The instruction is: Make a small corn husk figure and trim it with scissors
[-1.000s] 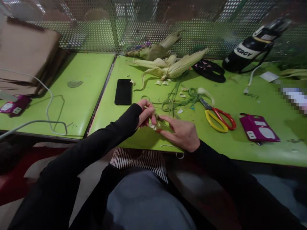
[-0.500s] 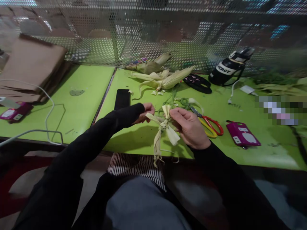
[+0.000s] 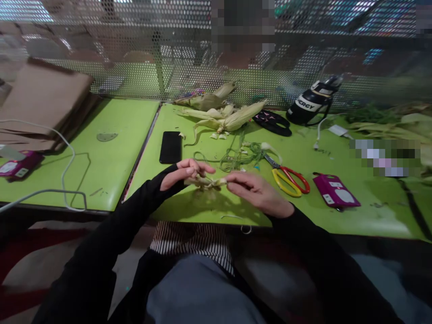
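Observation:
Between my two hands, above the table's front part, is a pale knotted corn husk piece (image 3: 208, 182), seen nearly edge-on and slightly blurred. My left hand (image 3: 178, 177) pinches its left end, thumb on top and fingers partly stretched along it. At the other end, the thumb and fingertips of my right hand (image 3: 259, 192) are closed on a husk tip. Just beyond lies a tangle of green string (image 3: 232, 157). Scissors (image 3: 286, 180) with red and yellow handles rest to the right of it.
Corn husks (image 3: 222, 119) are heaped at the back before a perforated metal screen (image 3: 189, 67). A phone (image 3: 170, 147), a black bottle (image 3: 308, 105), a black roll-like object (image 3: 272, 122), a purple box-shaped device (image 3: 335, 191) and brown paper bags (image 3: 43, 103) also occupy the green tables.
The knotted husk has been turned from facing me to nearly edge-on. My left hand has come down onto its left end, and my right hand has moved slightly lower.

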Tool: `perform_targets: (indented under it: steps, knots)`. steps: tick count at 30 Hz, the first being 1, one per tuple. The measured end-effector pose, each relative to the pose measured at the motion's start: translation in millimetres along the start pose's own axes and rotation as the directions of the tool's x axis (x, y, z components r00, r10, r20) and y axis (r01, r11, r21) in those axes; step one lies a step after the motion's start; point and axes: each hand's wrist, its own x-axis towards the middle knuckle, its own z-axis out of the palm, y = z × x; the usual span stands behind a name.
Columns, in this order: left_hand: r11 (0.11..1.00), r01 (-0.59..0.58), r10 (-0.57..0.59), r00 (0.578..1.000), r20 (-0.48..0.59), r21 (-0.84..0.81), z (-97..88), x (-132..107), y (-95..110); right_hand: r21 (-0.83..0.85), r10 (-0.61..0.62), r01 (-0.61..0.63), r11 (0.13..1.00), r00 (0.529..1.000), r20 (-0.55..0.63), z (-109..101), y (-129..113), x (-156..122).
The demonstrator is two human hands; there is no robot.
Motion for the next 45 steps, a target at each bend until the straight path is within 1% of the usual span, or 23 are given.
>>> perform_targets:
  steps: [2, 3, 4, 6, 7, 9, 10, 11, 12, 13, 15, 17, 19, 22, 24, 26, 29, 32, 35, 38, 40, 44, 45]
  knots:
    - [0.999, 0.044, -0.044, 0.999, -0.003, -0.019, 4.6, 0, 3, -0.086, -0.061, 0.062, 0.994, 0.998, 0.013, -4, -1, 0]
    - [0.998, 0.067, -0.066, 0.998, 0.009, -0.022, 8.3, 0, 4, -0.070, -0.091, 0.091, 0.993, 0.996, 0.001, -3, -2, 0]
    - [0.996, 0.088, -0.088, 0.996, 0.014, -0.020, 12.5, 0, 5, -0.006, -0.112, 0.112, 0.994, 0.994, -0.017, -1, -1, -1]
    - [0.988, 0.151, -0.151, 0.988, 0.013, -0.001, 20.6, -1, 6, 0.244, -0.109, 0.118, 0.963, 0.993, -0.050, 7, 1, -3]
    - [0.983, 0.185, -0.185, 0.983, 0.012, 0.006, 24.0, -2, 7, 0.397, -0.089, 0.101, 0.912, 0.995, -0.048, 12, 2, -5]
    - [0.976, 0.218, -0.218, 0.976, 0.022, -0.007, 28.7, -4, 8, 0.655, -0.046, 0.044, 0.755, 0.999, -0.015, 24, 4, -9]
    - [0.979, 0.204, -0.203, 0.978, 0.040, -0.027, 30.1, -5, 8, 0.730, -0.020, 0.007, 0.684, 1.000, 0.009, 29, 5, -11]
    - [0.983, 0.175, -0.172, 0.983, 0.065, -0.052, 30.9, -6, 8, 0.767, 0.012, -0.038, 0.640, 0.999, 0.040, 33, 4, -13]
    - [0.986, 0.143, -0.135, 0.987, 0.089, -0.082, 31.4, -6, 8, 0.772, 0.045, -0.090, 0.629, 0.996, 0.079, 35, 3, -14]
    - [0.987, 0.120, -0.107, 0.988, 0.114, -0.110, 31.7, -6, 7, 0.750, 0.074, -0.137, 0.647, 0.990, 0.117, 36, 0, -15]
    - [0.981, 0.124, -0.100, 0.983, 0.154, -0.152, 32.2, -5, 6, 0.630, 0.084, -0.163, 0.759, 0.985, 0.154, 33, -9, -16]
    - [0.968, 0.179, -0.151, 0.975, 0.164, -0.173, 33.4, -4, 8, 0.436, 0.006, -0.062, 0.898, 0.992, 0.128, 26, -22, -15]
    - [0.960, 0.233, -0.207, 0.964, 0.165, -0.157, 35.4, -3, 14, 0.198, -0.092, 0.065, 0.978, 0.988, 0.127, 18, -34, -12]
    - [0.955, 0.287, -0.276, 0.953, 0.126, -0.073, 39.6, -2, 29, -0.044, -0.195, 0.204, 0.978, 0.969, 0.152, 8, -45, -7]
    - [0.949, 0.316, -0.314, 0.947, 0.074, -0.016, 42.1, -1, 39, -0.115, -0.228, 0.245, 0.963, 0.963, 0.145, 6, -46, -5]
    - [0.945, 0.328, -0.328, 0.944, 0.039, 0.020, 43.1, -2, 43, -0.143, -0.227, 0.244, 0.959, 0.966, 0.122, 7, -43, -5]
    - [0.937, 0.348, -0.349, 0.937, 0.019, 0.035, 39.3, -5, 34, -0.143, -0.191, 0.205, 0.968, 0.976, 0.107, 15, -34, -8]
    - [0.921, 0.390, -0.390, 0.921, -0.001, 0.019, 29.5, -5, 13, -0.103, -0.136, 0.152, 0.983, 0.980, 0.145, 21, -20, -7]
    - [0.935, 0.338, -0.330, 0.940, -0.082, 0.109, 19.4, 2, -9, -0.083, -0.142, 0.155, 0.984, 0.979, 0.145, 16, -7, 2]
    - [0.950, 0.255, -0.234, 0.964, -0.126, 0.183, 15.3, 12, -22, -0.177, -0.196, 0.193, 0.965, 0.981, 0.000, 3, -3, 15]
    - [0.951, 0.208, -0.188, 0.976, -0.107, 0.227, 16.4, 16, -25, -0.251, -0.190, 0.164, 0.954, 0.978, -0.086, -2, -6, 23]
    - [0.894, 0.128, -0.096, 0.991, -0.096, 0.429, 20.3, 21, -20, -0.266, -0.174, 0.142, 0.954, 0.980, -0.101, -1, -11, 32]
    - [0.887, 0.114, -0.076, 0.992, -0.101, 0.448, 20.5, 22, -18, -0.261, -0.168, 0.128, 0.957, 0.976, -0.136, 1, -11, 32]
